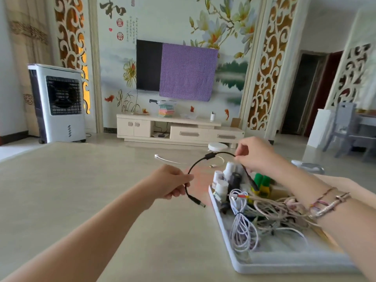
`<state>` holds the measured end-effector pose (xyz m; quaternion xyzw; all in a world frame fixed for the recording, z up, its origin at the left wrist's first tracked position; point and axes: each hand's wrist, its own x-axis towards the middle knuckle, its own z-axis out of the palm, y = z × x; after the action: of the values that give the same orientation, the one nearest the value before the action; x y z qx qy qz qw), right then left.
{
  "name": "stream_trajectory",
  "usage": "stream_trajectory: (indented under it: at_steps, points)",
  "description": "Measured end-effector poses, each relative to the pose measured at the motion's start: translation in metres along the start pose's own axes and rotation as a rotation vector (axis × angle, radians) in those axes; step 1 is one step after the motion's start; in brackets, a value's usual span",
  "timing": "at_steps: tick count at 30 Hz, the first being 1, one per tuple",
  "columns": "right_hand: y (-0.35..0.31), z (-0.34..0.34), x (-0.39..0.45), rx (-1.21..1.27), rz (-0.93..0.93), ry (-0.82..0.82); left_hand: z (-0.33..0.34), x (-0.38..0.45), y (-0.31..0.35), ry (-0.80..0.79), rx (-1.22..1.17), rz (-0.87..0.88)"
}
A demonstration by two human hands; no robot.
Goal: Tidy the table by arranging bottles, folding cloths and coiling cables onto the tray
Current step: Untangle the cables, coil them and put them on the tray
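Observation:
A short black cable (198,162) arcs in the air above the beige table (81,190), held at both ends. My left hand (172,183) grips it near its plug end, which hangs down below the fist. My right hand (255,154) pinches the cable further along, above the white tray (264,264) at the right. The tray holds coiled white and beige cables (270,216), several small white bottles (221,180), a dark bottle and two green bottles (263,181).
A white cable (168,159) lies on the table beyond my hands, with a small white round object (217,146) past it. Across the room stand a TV cabinet (177,129), a TV half covered by a purple cloth, and an air cooler (59,102) at left.

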<state>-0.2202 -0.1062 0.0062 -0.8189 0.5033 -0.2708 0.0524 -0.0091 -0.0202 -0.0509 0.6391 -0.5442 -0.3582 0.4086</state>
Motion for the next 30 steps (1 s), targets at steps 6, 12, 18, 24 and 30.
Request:
stream_trajectory:
  at_steps: [6,12,18,24,30]
  points:
    - [0.07,-0.046,-0.043,-0.11,0.225,0.001,0.074,0.002,0.047,-0.137,-0.029,0.034]
    - [0.112,-0.032,-0.061,-0.114,0.321,0.005,0.127,0.009,0.06,-0.141,0.027,-0.02]
    - [0.114,-0.018,-0.058,-0.329,0.288,-0.029,0.131,0.021,0.047,-0.067,0.242,-0.057]
    - [0.088,-0.009,-0.049,-0.175,0.157,0.03,0.103,0.022,0.035,0.044,0.211,-0.019]
    - [0.038,0.015,-0.032,-0.121,0.001,0.035,0.064,0.026,0.006,0.121,0.014,-0.104]
